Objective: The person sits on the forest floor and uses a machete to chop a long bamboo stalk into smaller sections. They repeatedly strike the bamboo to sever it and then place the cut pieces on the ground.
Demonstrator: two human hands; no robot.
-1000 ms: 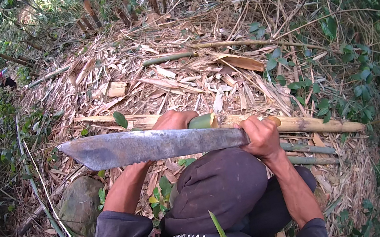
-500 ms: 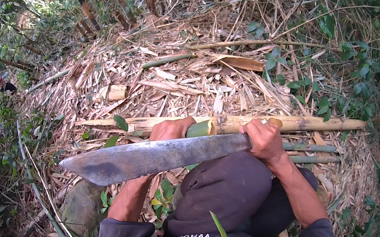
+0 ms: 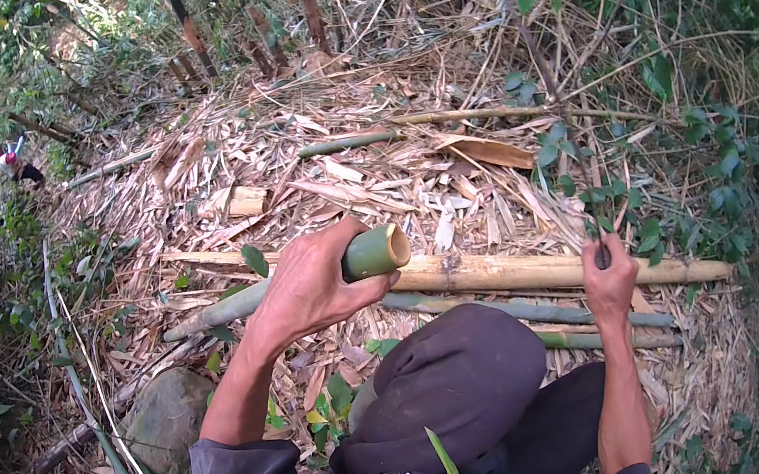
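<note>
My left hand (image 3: 312,284) is wrapped round a green bamboo pole (image 3: 374,252). The pole's hollow cut end sticks out past my thumb, and its paler length runs off to the left behind my wrist. My right hand (image 3: 611,282) grips a machete (image 3: 566,128) at the right, its blade raised and seen nearly edge-on. The blade is clear of the pole. Beneath and beyond my left hand lies a thick yellow bamboo pole (image 3: 518,270) on the ground.
Thinner green bamboo lengths (image 3: 555,311) lie right of my knee (image 3: 461,355). A mossy rock (image 3: 169,426) sits at lower left. Dry bamboo litter (image 3: 340,183) covers the slope, with upright cut stalks (image 3: 314,20) beyond. Leafy vines (image 3: 729,175) grow at right. Another person (image 3: 18,164) is far left.
The machete has swung from lying flat across my front to raised at the right. My left hand has lifted the green bamboo pole's cut end, and more of it shows.
</note>
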